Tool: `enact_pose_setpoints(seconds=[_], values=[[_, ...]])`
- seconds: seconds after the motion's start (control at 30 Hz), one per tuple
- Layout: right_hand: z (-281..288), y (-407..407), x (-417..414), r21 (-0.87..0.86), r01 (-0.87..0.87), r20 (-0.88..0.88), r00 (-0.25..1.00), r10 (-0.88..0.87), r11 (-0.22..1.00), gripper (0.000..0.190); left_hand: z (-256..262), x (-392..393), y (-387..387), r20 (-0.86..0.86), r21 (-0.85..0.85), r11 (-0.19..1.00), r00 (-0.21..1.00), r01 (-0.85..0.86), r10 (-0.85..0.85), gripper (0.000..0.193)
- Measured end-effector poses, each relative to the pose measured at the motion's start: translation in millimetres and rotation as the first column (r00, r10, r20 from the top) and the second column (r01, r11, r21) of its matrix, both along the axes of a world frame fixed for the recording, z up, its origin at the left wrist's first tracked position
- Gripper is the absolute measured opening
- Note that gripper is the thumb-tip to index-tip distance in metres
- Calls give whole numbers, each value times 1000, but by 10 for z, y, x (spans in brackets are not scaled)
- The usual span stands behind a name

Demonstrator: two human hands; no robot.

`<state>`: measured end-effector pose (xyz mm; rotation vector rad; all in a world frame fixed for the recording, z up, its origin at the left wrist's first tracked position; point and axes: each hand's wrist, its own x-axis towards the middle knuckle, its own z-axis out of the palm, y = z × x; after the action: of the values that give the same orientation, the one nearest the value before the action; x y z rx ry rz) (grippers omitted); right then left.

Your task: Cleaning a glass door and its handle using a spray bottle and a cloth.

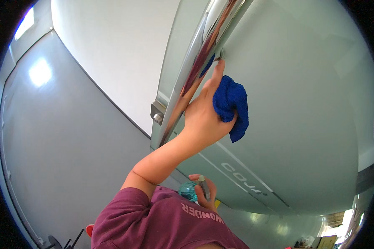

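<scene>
My left hand [202, 115] reaches up with a bunched dark-blue cloth [232, 99] held at its thumb side. One extended finger touches or nearly touches a round mount [219, 54] behind a polished metal bar handle [187, 84]. The handle runs along a frosted glass door panel [293, 102], and the back of my hand is close beside it. Low in front of my torso, my right hand [210, 193] holds a clear teal spray bottle [188, 190] by its grey trigger head [203, 186]. My torso partly hides that hand and the bottle.
A metal lock fitting [158, 113] sits at the glass edge. White stripes and lettering [240, 177] mark the panel. Grey glossy surface [74, 130] and a white surface [112, 56] lie to the left. Dark thin legs [71, 241] and a cardboard-coloured box [327, 242] stand near the bottom corners.
</scene>
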<state>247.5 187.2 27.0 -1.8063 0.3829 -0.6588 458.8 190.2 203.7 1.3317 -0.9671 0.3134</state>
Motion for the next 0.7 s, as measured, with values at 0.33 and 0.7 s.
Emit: enact_pose_setpoints(seconds=[0.33, 0.7], values=[[-66, -121, 52, -54, -83, -18, 996, 82, 995, 27, -28, 50, -64, 23, -32, 999, 1000, -11, 12, 96], [-92, -183, 87, -55, -99, -19, 995, 98, 994, 27, -29, 42, -98, 0, -63, 998, 1000, -13, 13, 96]])
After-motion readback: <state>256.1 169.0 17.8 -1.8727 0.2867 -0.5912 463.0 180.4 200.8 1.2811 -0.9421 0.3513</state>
